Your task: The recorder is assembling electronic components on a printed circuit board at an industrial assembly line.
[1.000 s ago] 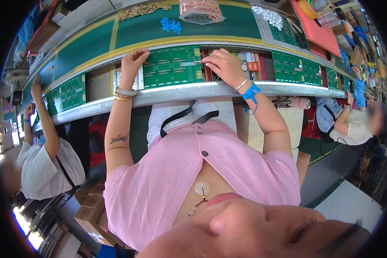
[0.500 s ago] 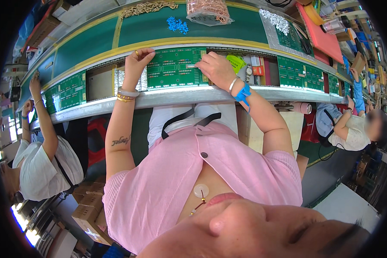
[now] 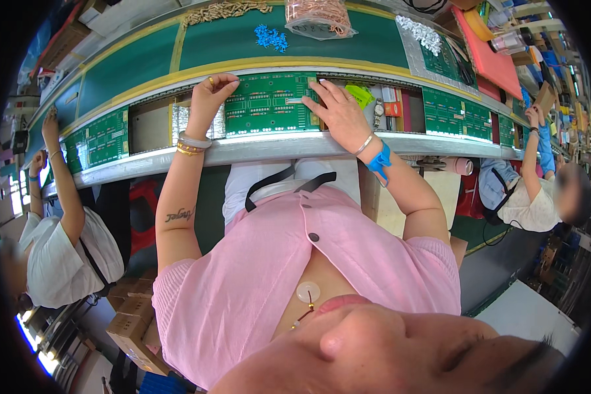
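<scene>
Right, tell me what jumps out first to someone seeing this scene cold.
The green circuit board on the metal rail in the middle draws the eye, with the left hand resting on its left edge and the right hand on its right edge. Behind it, on the green belt, lie a small heap of blue parts and a bag of copper-coloured parts.

A pink short-sleeved top with dark buttons is worn. Pale and gold bangles are worn on the left wrist, a blue strap on the right. Script is tattooed on the left forearm.
</scene>
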Tool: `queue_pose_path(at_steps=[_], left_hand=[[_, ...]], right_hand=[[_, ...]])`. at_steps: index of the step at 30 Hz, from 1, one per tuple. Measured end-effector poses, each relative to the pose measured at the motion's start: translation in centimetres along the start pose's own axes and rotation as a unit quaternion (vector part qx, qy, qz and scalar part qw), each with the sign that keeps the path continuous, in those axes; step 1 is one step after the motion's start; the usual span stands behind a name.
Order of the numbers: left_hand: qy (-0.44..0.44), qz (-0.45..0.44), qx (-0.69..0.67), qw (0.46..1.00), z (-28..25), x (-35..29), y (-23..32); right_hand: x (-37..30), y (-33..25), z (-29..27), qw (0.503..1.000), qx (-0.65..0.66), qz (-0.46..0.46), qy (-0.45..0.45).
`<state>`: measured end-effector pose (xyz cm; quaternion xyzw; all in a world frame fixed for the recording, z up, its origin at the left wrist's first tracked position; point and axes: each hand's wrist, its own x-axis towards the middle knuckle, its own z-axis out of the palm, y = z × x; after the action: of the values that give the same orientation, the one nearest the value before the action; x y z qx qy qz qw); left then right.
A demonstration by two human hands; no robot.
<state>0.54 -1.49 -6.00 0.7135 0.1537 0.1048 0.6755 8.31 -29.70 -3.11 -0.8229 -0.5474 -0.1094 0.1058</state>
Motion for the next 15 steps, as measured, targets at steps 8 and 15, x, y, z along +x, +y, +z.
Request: queue_pose_path(at_steps=[8, 15], left_hand=[[-0.005, -0.003, 0.008, 1.000, 0.6, 0.0, 0.3], [-0.033, 0.001, 0.070, 0.997, 2.5, -0.2, 1.5]], right_hand=[[3.6, 4.6, -1.2, 0.980, 0.085, 0.171, 0.057], [10.3, 9.9, 2.7, 0.951, -0.040, 0.303, 0.057]])
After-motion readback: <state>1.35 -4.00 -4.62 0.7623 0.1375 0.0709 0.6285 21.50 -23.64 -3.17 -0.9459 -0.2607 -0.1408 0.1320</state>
